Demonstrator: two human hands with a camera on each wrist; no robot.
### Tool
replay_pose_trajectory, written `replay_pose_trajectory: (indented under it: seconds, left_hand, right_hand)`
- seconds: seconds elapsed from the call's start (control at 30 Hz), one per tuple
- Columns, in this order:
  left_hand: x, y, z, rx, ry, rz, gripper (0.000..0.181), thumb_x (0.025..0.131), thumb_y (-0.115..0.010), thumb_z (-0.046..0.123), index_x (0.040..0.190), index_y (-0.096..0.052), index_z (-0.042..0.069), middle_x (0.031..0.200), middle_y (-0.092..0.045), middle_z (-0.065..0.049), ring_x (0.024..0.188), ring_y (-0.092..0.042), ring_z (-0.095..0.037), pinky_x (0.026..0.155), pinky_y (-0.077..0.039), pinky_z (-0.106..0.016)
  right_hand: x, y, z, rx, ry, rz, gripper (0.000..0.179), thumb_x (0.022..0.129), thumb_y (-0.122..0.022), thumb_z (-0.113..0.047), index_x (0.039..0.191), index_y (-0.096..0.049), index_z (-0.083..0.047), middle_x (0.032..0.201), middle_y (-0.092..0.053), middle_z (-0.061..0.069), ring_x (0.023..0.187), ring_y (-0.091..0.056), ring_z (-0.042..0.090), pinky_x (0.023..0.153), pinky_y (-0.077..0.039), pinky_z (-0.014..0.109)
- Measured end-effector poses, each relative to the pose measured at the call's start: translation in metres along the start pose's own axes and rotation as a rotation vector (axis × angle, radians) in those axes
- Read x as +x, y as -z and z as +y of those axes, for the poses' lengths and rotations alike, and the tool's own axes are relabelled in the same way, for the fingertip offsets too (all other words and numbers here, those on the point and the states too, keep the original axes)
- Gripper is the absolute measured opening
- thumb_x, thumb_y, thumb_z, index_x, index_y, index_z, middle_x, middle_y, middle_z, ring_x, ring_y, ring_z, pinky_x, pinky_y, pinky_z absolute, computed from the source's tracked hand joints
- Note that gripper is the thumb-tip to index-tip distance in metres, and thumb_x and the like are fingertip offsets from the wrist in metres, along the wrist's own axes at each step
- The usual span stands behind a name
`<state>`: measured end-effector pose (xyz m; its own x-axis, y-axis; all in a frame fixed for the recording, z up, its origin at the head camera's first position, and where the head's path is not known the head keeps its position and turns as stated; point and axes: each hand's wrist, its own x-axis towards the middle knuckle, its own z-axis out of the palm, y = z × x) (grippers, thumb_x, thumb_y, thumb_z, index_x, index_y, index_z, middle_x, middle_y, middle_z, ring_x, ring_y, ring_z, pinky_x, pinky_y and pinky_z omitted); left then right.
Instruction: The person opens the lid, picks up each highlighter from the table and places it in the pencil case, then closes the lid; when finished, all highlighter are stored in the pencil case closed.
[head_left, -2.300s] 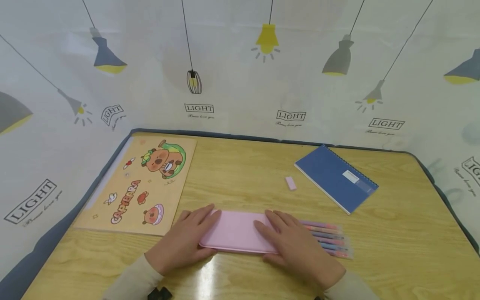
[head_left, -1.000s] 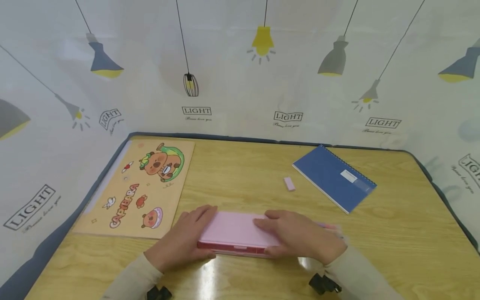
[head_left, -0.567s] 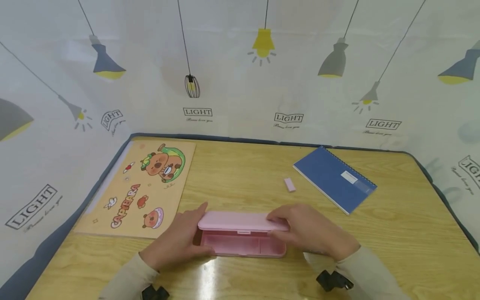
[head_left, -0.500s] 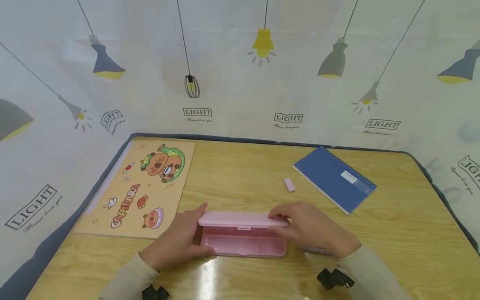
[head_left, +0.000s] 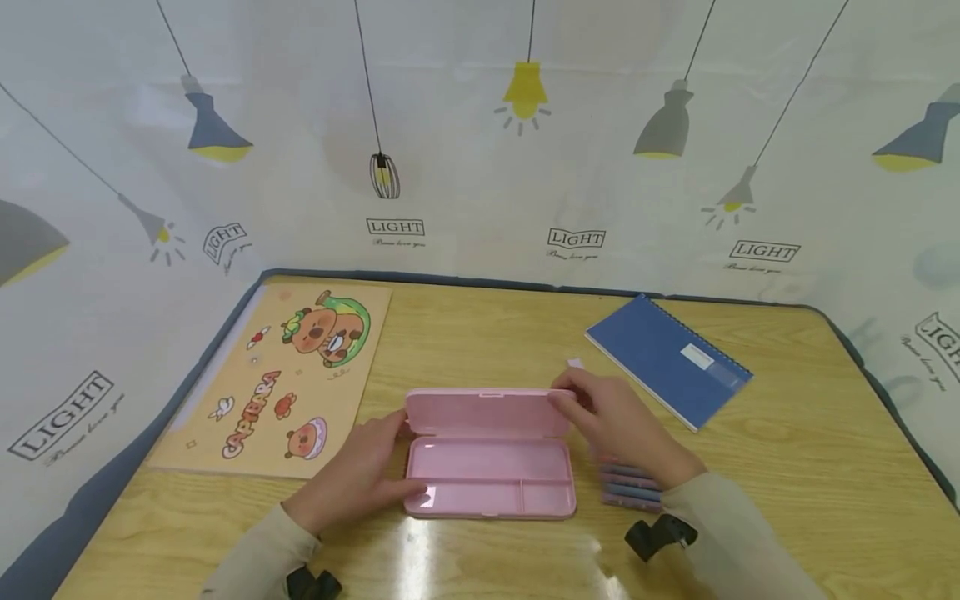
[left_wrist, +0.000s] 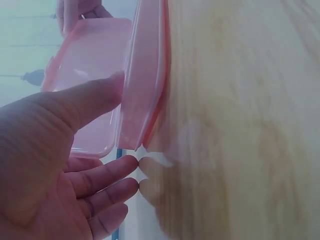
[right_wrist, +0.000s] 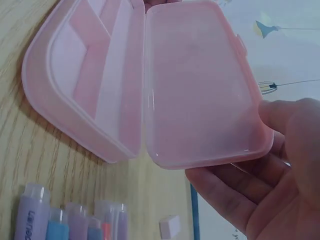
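A pink pencil case [head_left: 487, 460] lies on the table with its lid [head_left: 480, 414] raised at the back. Inside, the tray is divided into compartments and holds nothing. My left hand [head_left: 352, 475] holds the case's left end, the thumb on its front rim and the fingers round behind; in the left wrist view the lower fingertips [left_wrist: 116, 170] stand just off it. At the lid's right corner, my right hand [head_left: 626, 429] pinches the edge between thumb and fingers, as the right wrist view confirms. Several coloured pens [head_left: 632, 487] lie right of the case, partly covered by the right forearm.
A small pink eraser [head_left: 575, 362] sits behind the right hand, partly hidden. The blue spiral notebook [head_left: 667, 358] lies at the back right. To the left is an orange capybara folder [head_left: 270, 383]. A printed curtain [head_left: 480, 150] borders the table's far edge.
The case was closed; my right hand has lifted its lid up and back, exposing the compartments. My left hand has stayed at the left end. The lid and right hand now partly cover the eraser.
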<state>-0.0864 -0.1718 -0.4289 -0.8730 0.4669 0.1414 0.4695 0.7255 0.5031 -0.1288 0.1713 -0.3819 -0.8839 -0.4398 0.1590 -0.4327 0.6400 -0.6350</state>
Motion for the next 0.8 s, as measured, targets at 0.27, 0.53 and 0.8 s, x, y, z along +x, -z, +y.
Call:
replay_pose_trajectory:
  seconds: [0.27, 0.53, 0.8]
  left_hand:
    - [0.007, -0.003, 0.001, -0.104, 0.149, -0.010, 0.054, 0.090, -0.071, 0.027, 0.134, -0.050, 0.003, 0.107, -0.067, -0.003, 0.101, -0.062, -0.017, 0.092, -0.049, -0.041]
    - [0.027, -0.003, 0.004, -0.327, 0.330, 0.095, 0.024, 0.102, -0.053, 0.020, 0.122, -0.060, 0.008, 0.109, -0.068, -0.005, 0.098, -0.063, -0.014, 0.086, -0.053, -0.035]
    - [0.034, -0.003, 0.004, -0.342, 0.375, 0.122, 0.020, 0.100, -0.057, 0.018, 0.116, -0.062, 0.008, 0.099, -0.067, -0.004, 0.091, -0.062, -0.016, 0.084, -0.054, -0.035]
  right_hand:
    - [0.012, -0.006, 0.007, 0.125, -0.154, 0.031, 0.019, 0.101, -0.055, -0.034, 0.105, -0.066, -0.018, 0.090, -0.067, 0.000, 0.076, -0.058, 0.015, 0.067, -0.050, 0.026]
    - [0.012, -0.007, 0.010, 0.164, -0.228, 0.036, 0.023, 0.101, -0.056, -0.036, 0.108, -0.066, -0.016, 0.099, -0.069, 0.002, 0.084, -0.063, 0.017, 0.073, -0.054, 0.028]
    - [0.009, -0.004, 0.014, 0.251, -0.229, 0.017, 0.027, 0.100, -0.057, -0.037, 0.112, -0.065, -0.014, 0.105, -0.069, 0.005, 0.089, -0.068, 0.016, 0.077, -0.058, 0.032]
